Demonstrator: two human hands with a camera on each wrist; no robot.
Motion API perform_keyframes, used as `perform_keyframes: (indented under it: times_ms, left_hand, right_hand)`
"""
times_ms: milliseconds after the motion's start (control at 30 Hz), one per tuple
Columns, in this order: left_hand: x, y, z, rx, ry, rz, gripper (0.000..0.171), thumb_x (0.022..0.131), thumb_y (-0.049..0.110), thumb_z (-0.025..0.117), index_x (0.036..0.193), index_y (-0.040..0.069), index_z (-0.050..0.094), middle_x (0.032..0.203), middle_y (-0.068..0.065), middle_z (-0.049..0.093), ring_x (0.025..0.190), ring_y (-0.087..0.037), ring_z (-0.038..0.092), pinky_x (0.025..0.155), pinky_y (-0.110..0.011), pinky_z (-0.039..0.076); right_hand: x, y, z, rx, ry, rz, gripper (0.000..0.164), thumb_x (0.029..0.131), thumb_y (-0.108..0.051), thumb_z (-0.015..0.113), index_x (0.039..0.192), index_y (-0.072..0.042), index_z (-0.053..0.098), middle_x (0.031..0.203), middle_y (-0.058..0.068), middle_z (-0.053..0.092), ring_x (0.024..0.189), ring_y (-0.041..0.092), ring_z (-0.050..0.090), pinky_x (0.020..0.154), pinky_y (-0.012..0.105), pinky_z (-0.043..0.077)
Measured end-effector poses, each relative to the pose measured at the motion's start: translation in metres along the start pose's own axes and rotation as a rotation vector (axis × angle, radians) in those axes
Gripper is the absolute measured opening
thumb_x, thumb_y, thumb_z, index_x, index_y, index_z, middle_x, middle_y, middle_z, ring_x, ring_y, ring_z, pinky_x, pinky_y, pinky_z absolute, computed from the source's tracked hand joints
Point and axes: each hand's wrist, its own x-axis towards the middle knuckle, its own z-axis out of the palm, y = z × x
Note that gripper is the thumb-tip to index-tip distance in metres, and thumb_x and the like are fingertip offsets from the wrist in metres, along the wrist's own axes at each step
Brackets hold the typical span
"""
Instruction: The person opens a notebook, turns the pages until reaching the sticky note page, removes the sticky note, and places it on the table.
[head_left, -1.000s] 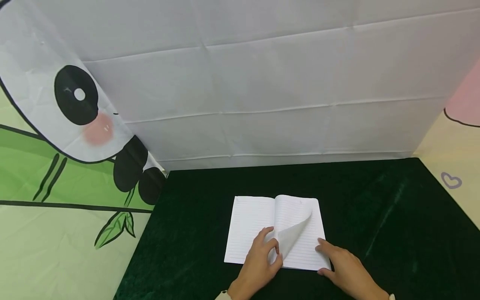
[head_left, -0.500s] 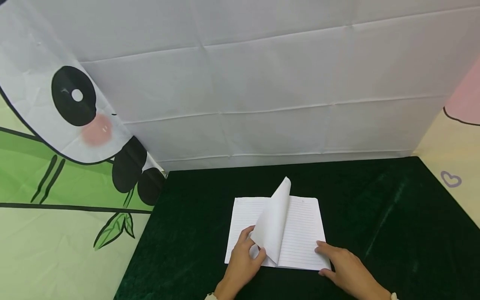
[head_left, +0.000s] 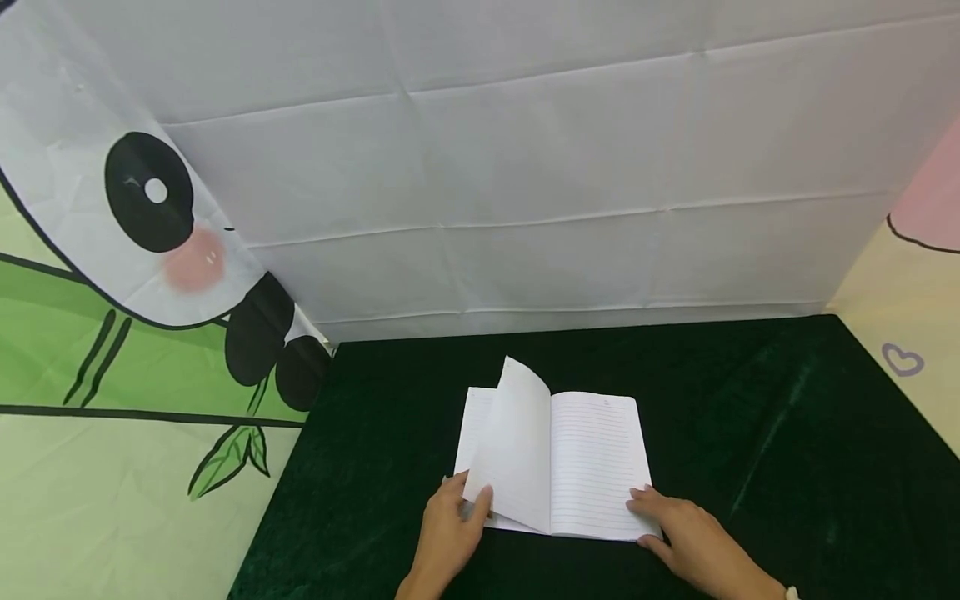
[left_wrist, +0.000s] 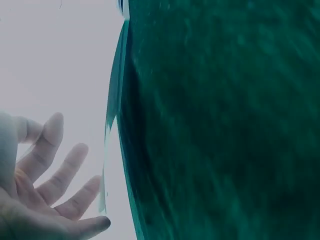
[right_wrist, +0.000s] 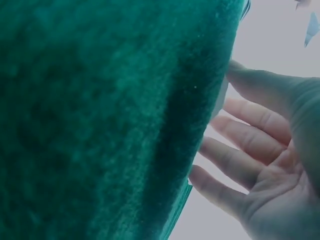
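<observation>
An open lined notebook (head_left: 596, 467) lies on dark green cloth. One loose page (head_left: 517, 458) stands raised over its left side, curving up at the top, with its blank-looking face showing. My left hand (head_left: 447, 529) holds this page by its lower left corner, thumb over the paper and fingers at its outer edge. In the left wrist view the left hand (left_wrist: 50, 185) has its fingers bent and spread beside the white paper. My right hand (head_left: 697, 542) rests at the notebook's lower right corner, fingertips on the page and thumb at the bottom edge; its fingers (right_wrist: 235, 160) look nearly straight.
The green cloth (head_left: 375, 433) covers the table around the notebook. Behind it hangs a creased white sheet (head_left: 525, 167). A printed cartoon backdrop (head_left: 150, 350) is on the left, and a pale yellow panel (head_left: 915, 317) on the right.
My left hand has moved left and towards me, carrying the page from the right side across the spine to the left side. The right hand has stayed nearly still.
</observation>
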Motion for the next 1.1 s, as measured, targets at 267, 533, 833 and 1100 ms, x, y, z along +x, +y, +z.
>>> perform_keyframes:
  times_ms: [267, 533, 833, 1100]
  left_hand:
    - [0.000, -0.014, -0.011, 0.131, 0.029, -0.122, 0.021, 0.088, 0.029, 0.064, 0.098, 0.014, 0.074, 0.110, 0.002, 0.066, 0.106, -0.018, 0.061, 0.094, -0.048, 0.048]
    - [0.000, -0.022, -0.011, 0.203, 0.014, -0.120, 0.013, 0.086, 0.032, 0.066, 0.091, 0.021, 0.072, 0.108, 0.004, 0.066, 0.103, -0.016, 0.062, 0.089, -0.045, 0.050]
    - [0.004, -0.020, -0.008, 0.268, 0.006, -0.047, 0.023, 0.080, 0.026, 0.072, 0.097, 0.019, 0.057, 0.118, -0.004, 0.060, 0.099, -0.017, 0.059, 0.089, -0.044, 0.050]
    - [0.004, -0.016, -0.001, 0.354, -0.058, 0.050, 0.087, 0.076, 0.021, 0.078, 0.147, 0.023, 0.028, 0.150, -0.010, 0.034, 0.133, -0.029, 0.041, 0.107, -0.057, 0.033]
  right_hand:
    - [-0.001, 0.001, -0.001, -0.034, 0.003, -0.094, 0.024, 0.085, -0.018, 0.068, 0.108, -0.015, 0.068, 0.125, 0.007, 0.065, 0.118, 0.028, 0.060, 0.092, 0.049, 0.050]
    - [-0.003, 0.001, 0.001, -0.042, 0.084, -0.122, 0.016, 0.086, -0.016, 0.066, 0.102, -0.018, 0.065, 0.091, -0.009, 0.069, 0.081, 0.000, 0.061, 0.066, 0.024, 0.052]
    - [-0.003, -0.003, 0.000, -0.017, 0.025, -0.097, 0.011, 0.085, -0.013, 0.065, 0.093, -0.020, 0.062, 0.077, -0.015, 0.058, 0.064, -0.009, 0.047, 0.056, 0.017, 0.041]
    - [-0.004, -0.006, 0.002, -0.045, 0.076, -0.062, 0.013, 0.089, -0.013, 0.062, 0.099, -0.021, 0.064, 0.088, -0.006, 0.068, 0.070, -0.006, 0.054, 0.059, 0.022, 0.047]
